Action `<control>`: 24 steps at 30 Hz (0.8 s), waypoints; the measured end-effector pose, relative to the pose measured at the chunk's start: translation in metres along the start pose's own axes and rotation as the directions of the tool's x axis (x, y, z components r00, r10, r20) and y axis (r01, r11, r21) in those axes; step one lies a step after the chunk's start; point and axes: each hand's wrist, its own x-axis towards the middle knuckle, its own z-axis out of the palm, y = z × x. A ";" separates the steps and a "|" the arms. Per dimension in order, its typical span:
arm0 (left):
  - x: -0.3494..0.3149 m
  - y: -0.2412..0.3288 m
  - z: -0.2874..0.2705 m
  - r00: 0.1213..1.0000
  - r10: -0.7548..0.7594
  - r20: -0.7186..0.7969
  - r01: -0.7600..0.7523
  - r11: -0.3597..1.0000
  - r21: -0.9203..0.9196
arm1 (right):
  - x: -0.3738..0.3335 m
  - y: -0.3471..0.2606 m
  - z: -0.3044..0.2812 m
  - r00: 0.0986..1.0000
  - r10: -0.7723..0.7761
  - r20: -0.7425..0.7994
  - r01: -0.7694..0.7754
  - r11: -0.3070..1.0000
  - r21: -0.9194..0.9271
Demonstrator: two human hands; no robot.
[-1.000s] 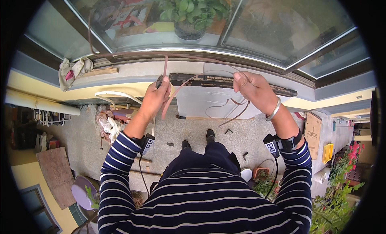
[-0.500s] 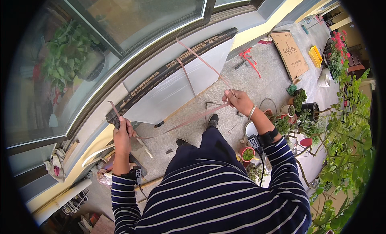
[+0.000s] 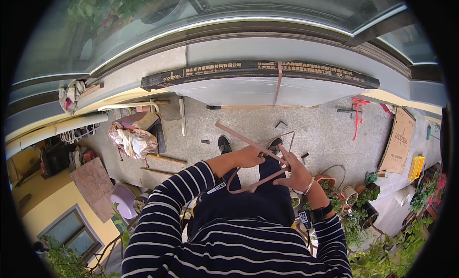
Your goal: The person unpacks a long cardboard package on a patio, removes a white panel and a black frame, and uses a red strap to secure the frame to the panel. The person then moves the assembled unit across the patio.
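Note:
In front of my thighs I hold a flat pinkish-brown packing strap [image 3: 239, 136], bent into loose loops. My left hand [image 3: 247, 156] is closed on it, with the fingertips partly hidden. Close by on the right, my right hand [image 3: 297, 172] grips folded strap between thumb and fingers. One strap end sticks out past my left hand towards a long flat package [image 3: 229, 90], wrapped in white film with a black printed edge strip. The package leans against the wall below the window. A second strap [image 3: 278, 84] runs round its middle.
On the floor to the right lie red ribbon [image 3: 357, 116] and a flattened cardboard sheet [image 3: 398, 140]. Potted plants [image 3: 351, 196] stand behind my right arm. To the left are a crumpled bundle [image 3: 134, 138], wooden sticks [image 3: 166, 159] and a purple tub [image 3: 124, 200].
The strap stretched between my hands and past the package's edge has come away from it. Both hands have drawn back and together, and the strap is slack in loops. My view has turned left.

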 end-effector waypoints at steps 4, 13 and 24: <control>0.028 -0.038 0.044 0.960 -0.023 0.280 0.089 0.970 -0.227 | 0.051 0.033 0.017 0.990 -0.043 0.138 0.075 0.969 -0.237; -0.018 -0.175 0.088 0.991 -0.026 0.132 0.128 0.476 -0.870 | 0.131 0.116 0.103 0.894 0.173 0.413 -0.058 0.960 -0.276; -0.081 -0.250 0.081 0.942 -0.191 0.276 0.293 0.066 -0.954 | 0.160 0.129 0.193 0.889 0.207 0.409 0.029 0.866 -0.500</control>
